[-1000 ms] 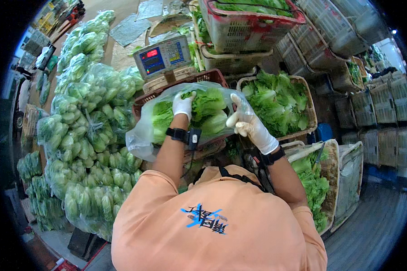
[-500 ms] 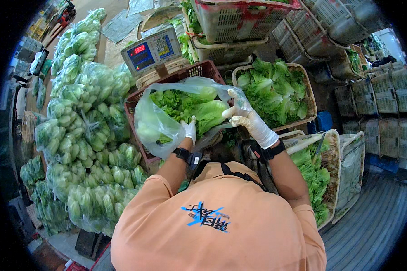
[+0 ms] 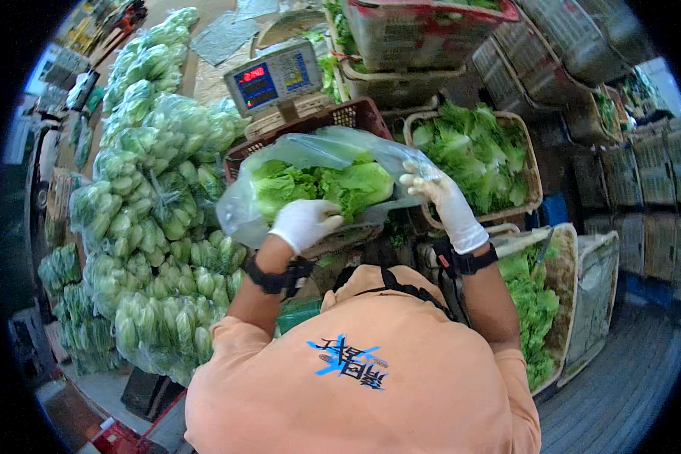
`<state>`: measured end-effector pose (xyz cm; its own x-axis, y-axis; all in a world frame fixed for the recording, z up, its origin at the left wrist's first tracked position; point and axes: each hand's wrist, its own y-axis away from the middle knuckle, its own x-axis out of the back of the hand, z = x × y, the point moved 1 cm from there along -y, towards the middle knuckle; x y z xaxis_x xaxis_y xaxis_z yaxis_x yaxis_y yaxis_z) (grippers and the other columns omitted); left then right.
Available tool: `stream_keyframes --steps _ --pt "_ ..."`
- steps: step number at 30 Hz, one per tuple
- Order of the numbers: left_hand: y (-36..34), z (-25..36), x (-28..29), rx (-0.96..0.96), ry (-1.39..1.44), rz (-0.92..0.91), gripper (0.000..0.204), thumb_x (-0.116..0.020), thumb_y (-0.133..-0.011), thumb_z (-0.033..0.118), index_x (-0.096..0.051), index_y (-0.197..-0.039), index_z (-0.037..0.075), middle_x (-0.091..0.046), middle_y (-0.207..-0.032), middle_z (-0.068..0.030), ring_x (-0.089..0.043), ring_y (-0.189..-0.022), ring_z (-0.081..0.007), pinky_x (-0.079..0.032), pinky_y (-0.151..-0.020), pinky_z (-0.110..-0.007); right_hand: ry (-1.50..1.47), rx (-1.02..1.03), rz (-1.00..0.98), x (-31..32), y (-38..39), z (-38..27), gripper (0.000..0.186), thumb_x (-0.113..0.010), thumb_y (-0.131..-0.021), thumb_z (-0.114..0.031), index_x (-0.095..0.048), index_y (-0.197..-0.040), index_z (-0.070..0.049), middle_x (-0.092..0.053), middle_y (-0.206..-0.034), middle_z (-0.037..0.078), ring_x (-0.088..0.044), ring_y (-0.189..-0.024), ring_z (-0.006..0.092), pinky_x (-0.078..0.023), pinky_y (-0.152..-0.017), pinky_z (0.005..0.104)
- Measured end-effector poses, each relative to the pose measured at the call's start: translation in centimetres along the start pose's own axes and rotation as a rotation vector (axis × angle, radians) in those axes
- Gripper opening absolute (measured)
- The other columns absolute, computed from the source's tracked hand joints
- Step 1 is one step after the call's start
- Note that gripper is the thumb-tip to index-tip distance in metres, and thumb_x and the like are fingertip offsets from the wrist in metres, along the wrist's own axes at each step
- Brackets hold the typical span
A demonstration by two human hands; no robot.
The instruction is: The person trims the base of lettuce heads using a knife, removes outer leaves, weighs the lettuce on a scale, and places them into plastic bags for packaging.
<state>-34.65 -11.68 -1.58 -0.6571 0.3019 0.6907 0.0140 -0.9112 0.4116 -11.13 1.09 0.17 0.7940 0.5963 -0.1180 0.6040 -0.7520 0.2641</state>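
My gloved left hand (image 3: 299, 223) is curled at the near edge of a clear plastic bag (image 3: 238, 204), against the leafy green lettuce (image 3: 356, 185) inside; what its fingers grip is hidden. My gloved right hand (image 3: 446, 204) pinches the bag's right side near its top. The bag lies open in a red-brown plastic crate (image 3: 340, 110), just in front of a scale display (image 3: 272, 76) with red lit digits.
Bagged green vegetables (image 3: 147, 197) are heaped along the left. A crate of loose lettuce (image 3: 469, 151) stands right of the bag, another (image 3: 530, 310) beside my right arm. Stacked crates (image 3: 424, 34) rise behind, more (image 3: 628, 174) stand at far right.
My left hand has drawn back from inside the bag toward its near side and now curls there. My right hand has shifted slightly rightward with the bag's edge.
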Motion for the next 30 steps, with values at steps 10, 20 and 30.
stream_keyframes --steps 10,20,30 --pt "-9.7 5.6 -2.9 -0.200 -0.472 -0.167 0.029 -0.051 -0.082 0.030 -0.071 -0.084 0.009 -0.068 -0.089 -0.0166 -0.065 -0.080 -0.0348 -0.051 -0.072 -0.043 0.460 0.103 0.216 1.3 5.1 0.2 0.035 -0.060 -0.088 -0.014 -0.055 -0.118 0.003 -0.060 -0.116 0.014 -0.057 -0.106 0.0189 -0.044 -0.091 0.0297" --pt "-12.1 5.2 -6.8 -0.565 -0.373 0.290 0.031 -0.061 -0.077 0.029 -0.066 -0.097 0.006 -0.062 -0.100 -0.0195 -0.061 -0.091 -0.0351 -0.050 -0.080 -0.043 0.348 -0.187 0.782 6.8 26.2 9.7 0.031 -0.059 -0.087 -0.013 -0.058 -0.115 0.001 -0.063 -0.108 0.011 -0.059 -0.100 0.0178 -0.045 -0.088 0.0299" --pt "-11.0 2.7 -9.1 -0.655 -0.434 0.359 0.029 -0.055 -0.085 0.020 -0.059 -0.108 0.003 -0.058 -0.110 -0.0179 -0.056 -0.100 -0.0340 -0.045 -0.089 -0.044 0.169 -0.265 0.824 7.7 32.7 12.5 0.037 -0.061 -0.088 -0.023 -0.057 -0.118 -0.001 -0.063 -0.111 0.011 -0.059 -0.102 0.0184 -0.046 -0.090 0.0309"
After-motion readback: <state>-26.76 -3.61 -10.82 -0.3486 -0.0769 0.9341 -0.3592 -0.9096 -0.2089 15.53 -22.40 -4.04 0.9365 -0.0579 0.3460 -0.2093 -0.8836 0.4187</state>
